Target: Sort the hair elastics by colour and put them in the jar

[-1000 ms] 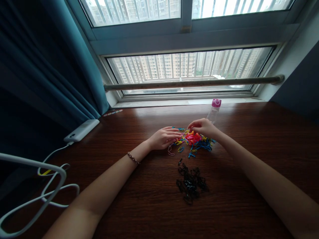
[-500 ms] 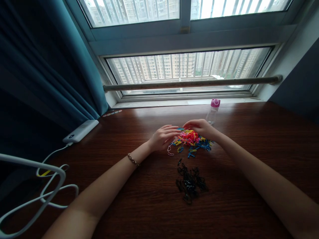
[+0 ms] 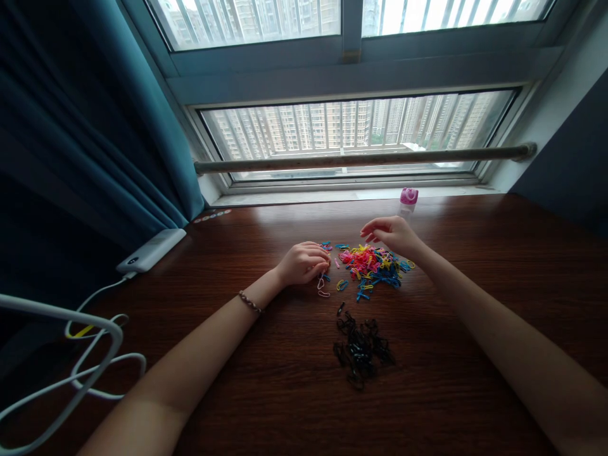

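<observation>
A heap of small, brightly coloured rubber bands lies on the brown wooden table. At its left side my left hand rests with curled fingers, closed over a few coloured bands, some of which poke out around the fingertips. Above the far side of the heap, my right hand hovers with bent, loosely parted fingers and nothing visible in them. A separate pile of black rubber bands lies nearer to me. Behind my right hand stands a clear bottle with a pink cap; its body is mostly hidden.
A white power bank with a plugged-in cable lies at the left, by the blue curtain. A thick white tube curves across the lower left. A window with a horizontal rail borders the table's far edge.
My left hand has drawn slightly left, its fingers curling, and a few coloured bands now lie apart from the heap. My right hand has lifted up and to the right, now covering the bottle's lower part.
</observation>
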The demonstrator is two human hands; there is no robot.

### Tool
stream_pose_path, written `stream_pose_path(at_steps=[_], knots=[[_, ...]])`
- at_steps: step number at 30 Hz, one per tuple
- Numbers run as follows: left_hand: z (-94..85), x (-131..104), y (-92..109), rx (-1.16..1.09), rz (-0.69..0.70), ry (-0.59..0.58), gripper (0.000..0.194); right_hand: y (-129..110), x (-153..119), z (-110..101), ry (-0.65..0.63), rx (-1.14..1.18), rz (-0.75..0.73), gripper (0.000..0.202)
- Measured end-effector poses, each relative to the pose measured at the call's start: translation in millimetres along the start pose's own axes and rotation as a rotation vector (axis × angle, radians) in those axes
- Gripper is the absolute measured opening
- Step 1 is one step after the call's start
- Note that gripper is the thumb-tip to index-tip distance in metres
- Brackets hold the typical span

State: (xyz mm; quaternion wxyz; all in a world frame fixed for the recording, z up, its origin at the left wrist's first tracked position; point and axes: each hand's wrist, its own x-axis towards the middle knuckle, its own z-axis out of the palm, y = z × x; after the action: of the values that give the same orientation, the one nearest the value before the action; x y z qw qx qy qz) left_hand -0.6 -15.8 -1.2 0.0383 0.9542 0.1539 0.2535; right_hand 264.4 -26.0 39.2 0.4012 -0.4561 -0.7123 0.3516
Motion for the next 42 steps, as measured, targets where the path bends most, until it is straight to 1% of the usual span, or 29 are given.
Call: stream_pose_path(at_steps=[1,3,6,8,9,11,13,16,18,19,21,24,27,29,30,31,33,34,35,37,39,40,42], knots=[[0.9,-1,-1,0.001,-0.025,0.037,0.030,1,0,0,-0.032,-0.018,-0.006,0.025],[3.0,-1,-2,-0.002,-0.080,0.111,0.031,3,-2,3,-0.151,-0.081,-0.045,0.024],[4.5,-1,-3,-0.016,-0.184,0.233,0.033,7,-7,15,-0.331,-0.235,-0.138,0.027],[3.9,0,-2,-0.029,-0.239,0.293,0.034,9,-9,25,-0.378,-0.273,-0.192,0.030],[3.4,0,-1,-0.035,-0.249,0.304,0.035,9,-10,29,-0.376,-0.252,-0.212,0.031],[2.7,2,3,-0.055,-0.224,0.271,0.035,8,-9,34,-0.312,-0.141,-0.231,0.031],[2.8,5,7,-0.074,-0.162,0.176,0.033,7,-6,32,-0.198,0.010,-0.199,0.028],[5.2,11,14,-0.067,-0.068,-0.029,0.033,7,0,22,-0.043,0.182,-0.096,0.025],[7.5,13,15,-0.039,-0.032,-0.136,0.036,9,3,15,0.023,0.184,-0.038,0.025],[8.4,14,15,-0.026,-0.031,-0.159,0.035,11,4,12,0.044,0.158,-0.023,0.025],[9.7,12,11,0.004,-0.068,-0.142,0.033,14,4,10,0.063,0.075,-0.016,0.025],[10.0,5,4,0.076,-0.175,-0.042,0.031,19,1,11,0.045,-0.182,-0.071,0.025],[9.8,-2,-1,0.142,-0.279,0.082,0.035,22,-4,17,-0.050,-0.505,-0.142,0.027],[9.9,-3,-3,0.146,-0.331,0.163,0.037,23,-7,22,-0.126,-0.636,-0.165,0.028],[9.8,-3,-3,0.138,-0.346,0.197,0.037,23,-8,25,-0.162,-0.658,-0.174,0.029],[9.7,-2,-3,0.130,-0.354,0.223,0.036,22,-8,28,-0.197,-0.642,-0.184,0.031],[9.2,0,-1,0.111,-0.339,0.235,0.034,20,-8,33,-0.248,-0.490,-0.209,0.033],[9.0,2,0,0.105,-0.317,0.215,0.033,19,-7,34,-0.250,-0.375,-0.222,0.034],[8.9,3,2,0.102,-0.290,0.175,0.032,18,-6,34,-0.225,-0.256,-0.230,0.033],[9.4,6,5,0.099,-0.233,0.039,0.033,18,-2,32,-0.109,-0.044,-0.222,0.030],[11.0,8,7,0.096,-0.211,-0.106,0.038,20,2,26,0.024,0.134,-0.168,0.027],[12.2,8,7,0.092,-0.224,-0.153,0.041,21,4,23,0.076,0.210,-0.127,0.025],[14.2,7,5,0.074,-0.284,-0.179,0.042,24,6,16,0.148,0.299,-0.052,0.023]])
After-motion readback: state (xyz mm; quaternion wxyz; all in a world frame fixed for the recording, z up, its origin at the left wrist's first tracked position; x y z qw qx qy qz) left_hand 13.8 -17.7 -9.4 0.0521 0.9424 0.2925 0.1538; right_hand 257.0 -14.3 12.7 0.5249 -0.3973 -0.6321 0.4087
